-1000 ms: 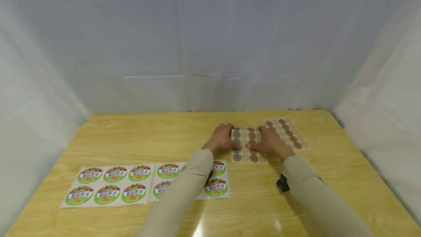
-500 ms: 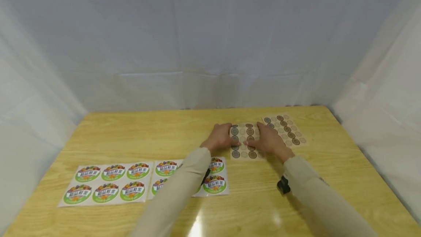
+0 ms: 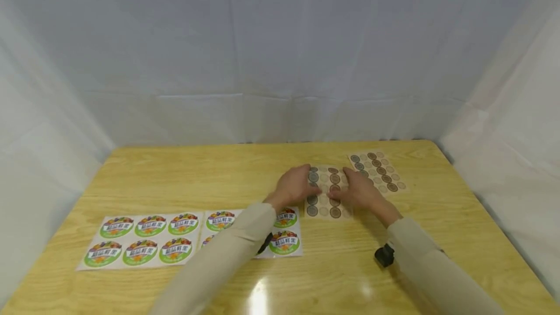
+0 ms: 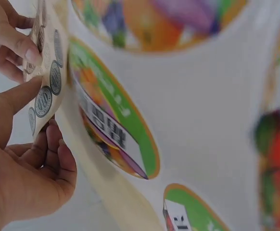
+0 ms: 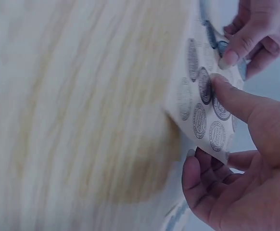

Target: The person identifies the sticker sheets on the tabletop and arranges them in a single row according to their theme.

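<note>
Both hands hold a beige sheet of round stickers (image 3: 324, 205), printed with rows of dark and pale circles, at the right of the table's middle. My left hand (image 3: 292, 186) pinches its left edge, the thumb on top and the other fingers curled underneath, as the left wrist view shows. At the opposite edge, my right hand (image 3: 365, 194) grips the same way, its thumb (image 5: 236, 98) pressing the printed face. Both thumbs point inward across the sheet. A matching sticker sheet (image 3: 379, 171) lies flat just beyond the right hand, at a slant.
Two white sheets of large fruit labels lie side by side at the front left. The left label sheet (image 3: 131, 232) shows fully; the left forearm partly covers the right label sheet (image 3: 266, 254). White curtains (image 3: 280, 52) surround the wooden table (image 3: 455, 237).
The held sticker sheet and both hands have come slightly nearer to me. The forearms have spread a little apart. The other sheets stay in place, apart from a small view shift.
</note>
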Available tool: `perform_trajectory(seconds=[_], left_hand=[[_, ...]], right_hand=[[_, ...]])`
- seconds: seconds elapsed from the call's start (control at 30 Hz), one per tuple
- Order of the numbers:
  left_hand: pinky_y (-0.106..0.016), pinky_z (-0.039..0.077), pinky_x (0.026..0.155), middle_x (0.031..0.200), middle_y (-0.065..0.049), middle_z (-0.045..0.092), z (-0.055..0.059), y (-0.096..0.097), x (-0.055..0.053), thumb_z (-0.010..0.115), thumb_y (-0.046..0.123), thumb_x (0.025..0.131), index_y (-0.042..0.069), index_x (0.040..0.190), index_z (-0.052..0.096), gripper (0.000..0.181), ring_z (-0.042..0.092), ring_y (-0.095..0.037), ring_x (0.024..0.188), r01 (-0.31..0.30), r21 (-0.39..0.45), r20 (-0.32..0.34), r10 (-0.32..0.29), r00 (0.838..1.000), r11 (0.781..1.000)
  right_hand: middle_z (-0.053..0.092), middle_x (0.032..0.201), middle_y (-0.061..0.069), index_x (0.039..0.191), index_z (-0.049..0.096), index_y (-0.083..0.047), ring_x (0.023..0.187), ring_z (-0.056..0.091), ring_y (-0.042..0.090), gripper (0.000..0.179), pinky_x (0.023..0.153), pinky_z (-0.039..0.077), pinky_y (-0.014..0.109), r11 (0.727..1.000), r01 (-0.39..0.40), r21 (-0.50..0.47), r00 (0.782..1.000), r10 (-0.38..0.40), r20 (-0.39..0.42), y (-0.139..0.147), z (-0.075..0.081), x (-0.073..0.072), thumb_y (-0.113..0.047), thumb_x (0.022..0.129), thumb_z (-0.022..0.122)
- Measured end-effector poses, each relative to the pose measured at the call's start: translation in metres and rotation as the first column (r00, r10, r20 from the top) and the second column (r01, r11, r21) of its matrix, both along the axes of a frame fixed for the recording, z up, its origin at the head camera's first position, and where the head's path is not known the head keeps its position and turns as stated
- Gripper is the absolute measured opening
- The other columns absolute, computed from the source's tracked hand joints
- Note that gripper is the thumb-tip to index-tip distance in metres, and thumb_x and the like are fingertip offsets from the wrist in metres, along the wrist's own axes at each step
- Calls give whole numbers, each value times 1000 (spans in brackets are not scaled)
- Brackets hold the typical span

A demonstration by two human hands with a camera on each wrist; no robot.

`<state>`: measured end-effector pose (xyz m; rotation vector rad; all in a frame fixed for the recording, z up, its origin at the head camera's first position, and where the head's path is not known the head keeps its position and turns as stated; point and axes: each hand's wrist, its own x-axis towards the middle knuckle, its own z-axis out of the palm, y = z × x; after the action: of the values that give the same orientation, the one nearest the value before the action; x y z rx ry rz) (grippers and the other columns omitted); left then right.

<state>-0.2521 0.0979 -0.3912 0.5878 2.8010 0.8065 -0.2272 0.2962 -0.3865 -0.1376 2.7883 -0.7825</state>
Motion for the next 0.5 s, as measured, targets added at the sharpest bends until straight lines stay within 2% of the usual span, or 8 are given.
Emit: perform_trajectory(seconds=[0.1, 0.3, 0.43, 0.5], left_hand=[[-41, 47, 88, 124, -15, 60, 6, -1, 10, 68, 39, 87, 0, 138, 47, 68, 59, -30, 108, 10, -12, -3, -10, 1000, 1000], [-41, 50, 82, 117, -15, 63, 16, -7, 33, 68, 42, 87, 0, 137, 48, 68, 62, -28, 100, 10, -20, 20, -10, 1000, 1000], [-37, 51, 76, 106, -11, 67, 14, -12, 46, 68, 42, 86, 0, 133, 52, 65, 63, -22, 88, 35, 1, 28, -35, 999, 999], [-34, 50, 71, 97, -7, 67, 11, -14, 51, 68, 42, 86, 1, 131, 54, 62, 62, -18, 78, 56, 15, 29, -56, 998, 998]], right_hand=[[31, 145, 30, 148, 20, 8, 131, 32, 46, 91, 102, 31, 58, 1000, -17, -26, 1000, 18, 24, 3, 5, 8, -45, 89, 65], [35, 141, 34, 145, 23, 13, 128, 36, 47, 92, 99, 35, 57, 995, -96, -33, 995, 97, 22, 5, 12, 27, -46, 88, 66], [37, 140, 32, 145, 24, 12, 128, 36, 46, 94, 100, 34, 56, 993, -108, -47, 994, 109, 24, 7, 12, 41, -48, 86, 67], [45, 134, 29, 145, 25, 11, 124, 43, 42, 93, 99, 36, 55, 992, -104, -67, 994, 106, 26, 9, 10, 48, -46, 86, 68]])
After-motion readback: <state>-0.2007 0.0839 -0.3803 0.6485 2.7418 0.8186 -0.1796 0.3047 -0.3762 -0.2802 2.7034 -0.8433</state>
